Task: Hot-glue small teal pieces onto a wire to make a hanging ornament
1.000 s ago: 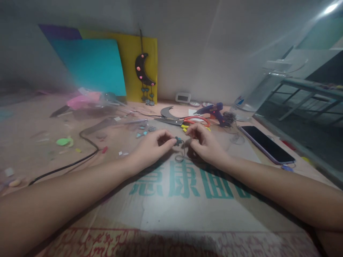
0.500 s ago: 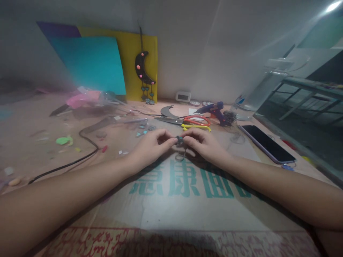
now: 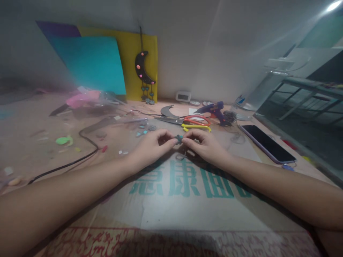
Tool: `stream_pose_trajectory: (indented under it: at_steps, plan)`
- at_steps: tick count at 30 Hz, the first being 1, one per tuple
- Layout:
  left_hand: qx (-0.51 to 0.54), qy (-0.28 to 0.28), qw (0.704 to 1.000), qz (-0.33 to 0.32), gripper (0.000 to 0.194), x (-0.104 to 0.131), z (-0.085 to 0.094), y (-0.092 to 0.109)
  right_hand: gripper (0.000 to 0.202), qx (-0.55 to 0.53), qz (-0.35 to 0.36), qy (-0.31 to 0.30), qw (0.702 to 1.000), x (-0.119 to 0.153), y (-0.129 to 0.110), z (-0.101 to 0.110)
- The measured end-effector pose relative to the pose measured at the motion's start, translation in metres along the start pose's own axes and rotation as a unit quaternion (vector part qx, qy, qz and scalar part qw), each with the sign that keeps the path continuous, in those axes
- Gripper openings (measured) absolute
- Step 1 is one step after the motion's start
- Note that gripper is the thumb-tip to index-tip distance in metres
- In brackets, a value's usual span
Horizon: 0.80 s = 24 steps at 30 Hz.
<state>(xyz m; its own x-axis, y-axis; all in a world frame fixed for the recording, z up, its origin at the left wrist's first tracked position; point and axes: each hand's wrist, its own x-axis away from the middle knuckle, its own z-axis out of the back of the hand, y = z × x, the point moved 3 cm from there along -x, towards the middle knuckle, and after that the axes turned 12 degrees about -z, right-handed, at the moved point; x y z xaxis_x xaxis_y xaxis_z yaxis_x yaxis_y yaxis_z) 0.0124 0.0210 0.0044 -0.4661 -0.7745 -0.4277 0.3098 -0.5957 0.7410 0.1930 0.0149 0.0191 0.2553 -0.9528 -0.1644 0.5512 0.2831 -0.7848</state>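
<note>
Between my two hands is a small dark grey-green flower-shaped piece (image 3: 179, 139), pinched at its edges. My left hand (image 3: 155, 144) grips its left side with thumb and forefinger. On the other side my right hand (image 3: 202, 144) pinches it the same way. A thin cord (image 3: 181, 156) hangs in a loop below the fingers, over the printed cardboard (image 3: 166, 210). Small turquoise and grey pieces (image 3: 142, 133) lie just beyond my left hand. Scissors (image 3: 184, 121) with red and yellow handles rest behind the hands.
A grey crescent (image 3: 168, 111) and a glue gun (image 3: 215, 111) lie at the back. A phone (image 3: 268, 144) and a clear bottle (image 3: 254, 92) are on the right. A black moon ornament (image 3: 142, 67) hangs before a yellow sheet (image 3: 128, 71). A black cable (image 3: 88, 157) crosses the left.
The small flower piece has turned a little between my fingers and shows more of its face. The cord loop below has shifted slightly. Both hands stay in nearly the same place.
</note>
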Motion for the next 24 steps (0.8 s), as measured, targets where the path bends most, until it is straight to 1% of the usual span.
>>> stream_pose_trajectory:
  at_steps: [3,6,12,17,20,24]
  plan:
    - [-0.006,0.005,1.000,0.003,0.024,0.0005,0.0000,-0.0004,0.024,-0.013,0.005,-0.011,1.000,0.0002,0.0018,0.0003]
    - [-0.010,0.012,1.000,0.005,0.023,0.0011,0.0010,0.0001,0.028,-0.018,0.011,-0.008,1.000,-0.0001,0.0028,0.0007]
    - [-0.007,0.024,1.000,0.003,0.023,0.0009,0.0030,0.0032,0.016,0.001,0.000,0.019,1.000,-0.0009,0.0017,0.0006]
    - [-0.027,0.033,0.999,0.007,0.020,0.0012,0.0063,0.0066,0.017,0.012,0.013,0.011,1.000,0.0015,-0.0023,0.0010]
    - [-0.028,0.041,0.999,0.016,0.019,0.0012,0.0068,0.0069,0.018,0.009,0.018,-0.004,1.000,0.0025,-0.0027,-0.0001]
    - [-0.022,0.043,0.999,0.009,0.020,0.0003,0.0050,0.0052,0.018,0.034,0.054,-0.021,0.998,0.0027,-0.0030,-0.0021]
